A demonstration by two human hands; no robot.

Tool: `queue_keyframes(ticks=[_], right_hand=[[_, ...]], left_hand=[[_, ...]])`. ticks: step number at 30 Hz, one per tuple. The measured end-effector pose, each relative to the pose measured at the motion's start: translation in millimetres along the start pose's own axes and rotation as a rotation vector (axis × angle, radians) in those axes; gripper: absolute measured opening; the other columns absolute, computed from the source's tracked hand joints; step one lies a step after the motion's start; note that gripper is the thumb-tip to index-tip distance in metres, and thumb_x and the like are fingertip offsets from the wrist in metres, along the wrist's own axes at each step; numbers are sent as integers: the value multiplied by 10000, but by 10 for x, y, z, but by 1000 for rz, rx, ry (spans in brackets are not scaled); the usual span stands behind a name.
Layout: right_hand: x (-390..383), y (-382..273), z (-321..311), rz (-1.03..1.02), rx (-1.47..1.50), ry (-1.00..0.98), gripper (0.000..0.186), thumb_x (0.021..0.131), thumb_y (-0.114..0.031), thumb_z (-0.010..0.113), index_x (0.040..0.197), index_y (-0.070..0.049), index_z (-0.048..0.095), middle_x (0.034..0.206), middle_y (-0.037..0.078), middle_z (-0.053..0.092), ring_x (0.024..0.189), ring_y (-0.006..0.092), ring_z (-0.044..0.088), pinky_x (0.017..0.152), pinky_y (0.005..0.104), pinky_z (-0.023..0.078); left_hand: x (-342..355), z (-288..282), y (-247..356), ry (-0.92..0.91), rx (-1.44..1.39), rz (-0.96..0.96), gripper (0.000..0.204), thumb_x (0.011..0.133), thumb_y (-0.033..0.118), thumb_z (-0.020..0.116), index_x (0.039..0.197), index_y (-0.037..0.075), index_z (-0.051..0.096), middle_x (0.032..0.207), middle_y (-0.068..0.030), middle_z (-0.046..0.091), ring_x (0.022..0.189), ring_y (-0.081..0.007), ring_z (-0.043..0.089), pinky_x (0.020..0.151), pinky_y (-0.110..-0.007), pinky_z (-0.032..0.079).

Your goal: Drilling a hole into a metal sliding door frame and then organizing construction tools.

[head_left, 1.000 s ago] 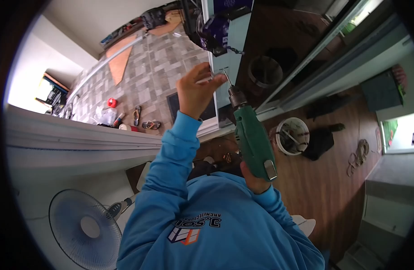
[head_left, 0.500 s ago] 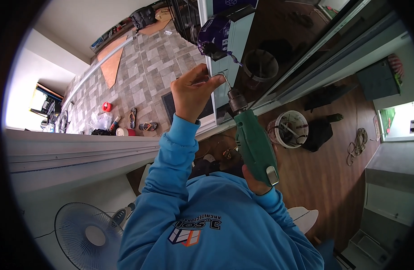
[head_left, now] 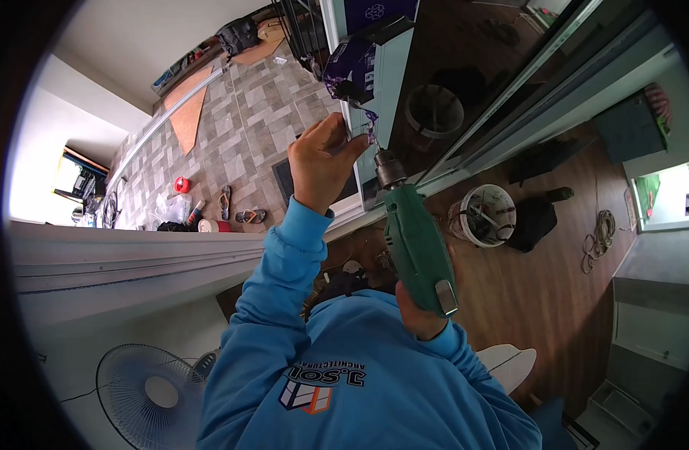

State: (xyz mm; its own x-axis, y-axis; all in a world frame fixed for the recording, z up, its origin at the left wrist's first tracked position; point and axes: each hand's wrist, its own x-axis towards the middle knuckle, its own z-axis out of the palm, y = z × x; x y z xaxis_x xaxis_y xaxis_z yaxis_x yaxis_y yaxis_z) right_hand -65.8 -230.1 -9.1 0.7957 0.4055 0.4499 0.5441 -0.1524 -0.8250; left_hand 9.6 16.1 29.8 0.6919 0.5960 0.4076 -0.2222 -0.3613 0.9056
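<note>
1. A wood-plank floor [head_left: 543, 300] lies on your right and a grey tiled floor [head_left: 247, 109] on your left, with a pale frame panel [head_left: 391, 79] and dark glass [head_left: 464, 45] between them.
2. Your right hand [head_left: 419, 311] grips the green power drill [head_left: 416, 244] by its rear, its chuck [head_left: 390, 166] aimed at the panel's left edge. An accidental trigger squeeze could spin the bit [head_left: 377, 145].
3. Your left hand [head_left: 320, 161] has curled fingers, thumb and forefinger drawn together just beside the bit; whether they pinch anything, you cannot tell from here. A slip could nick the thumb.
4. Purple wrapping [head_left: 352, 67] overhangs the panel's left edge, its loose strip [head_left: 371, 124] hanging close to the bit. It could wind around a turning bit.
5. If the drill tilts right, the bit could scratch the glass near its left edge.
</note>
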Motion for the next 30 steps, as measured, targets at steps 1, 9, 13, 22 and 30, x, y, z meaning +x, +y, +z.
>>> queue_keyframes(ticks=[1,9,13,22,30], right_hand=[[8,-27,24,55,82,42,701,806,-4,670,1408,8,313,1235,174,595,1103,237,619,917,324,509],[-84,-51,107,327,418,68,734,770,8,706,1399,15,327,1224,166,601,1100,236,621,904,318,513],[-107,-86,98,311,308,92,754,768,-4,704,1408,40,309,1214,182,608,1078,239,632,896,320,511],[-4,-171,111,245,346,120,762,766,14,692,1416,43,296,1222,188,598,1070,241,634,890,317,513],[52,-214,97,112,256,129,762,770,35,677,1424,35,286,1212,190,599,1060,238,637,870,320,523]], left_hand=[[1,-3,-8,2,9,4,353,704,27,815,1023,-30,673,862,-88,702,826,-139,695,729,-264,540],[-14,-61,82,-75,195,-15,318,727,32,803,1012,-32,678,879,-79,711,824,-137,696,736,-262,545],[-20,-35,97,-57,59,-5,298,732,34,799,998,-30,680,899,-90,719,835,-132,695,749,-263,546],[-20,-56,165,-72,164,-20,267,743,33,787,980,-28,680,862,-86,729,804,-116,689,721,-251,535],[-19,-49,147,-69,119,-41,273,739,40,788,983,-23,682,837,-82,731,759,-93,674,695,-243,526]])
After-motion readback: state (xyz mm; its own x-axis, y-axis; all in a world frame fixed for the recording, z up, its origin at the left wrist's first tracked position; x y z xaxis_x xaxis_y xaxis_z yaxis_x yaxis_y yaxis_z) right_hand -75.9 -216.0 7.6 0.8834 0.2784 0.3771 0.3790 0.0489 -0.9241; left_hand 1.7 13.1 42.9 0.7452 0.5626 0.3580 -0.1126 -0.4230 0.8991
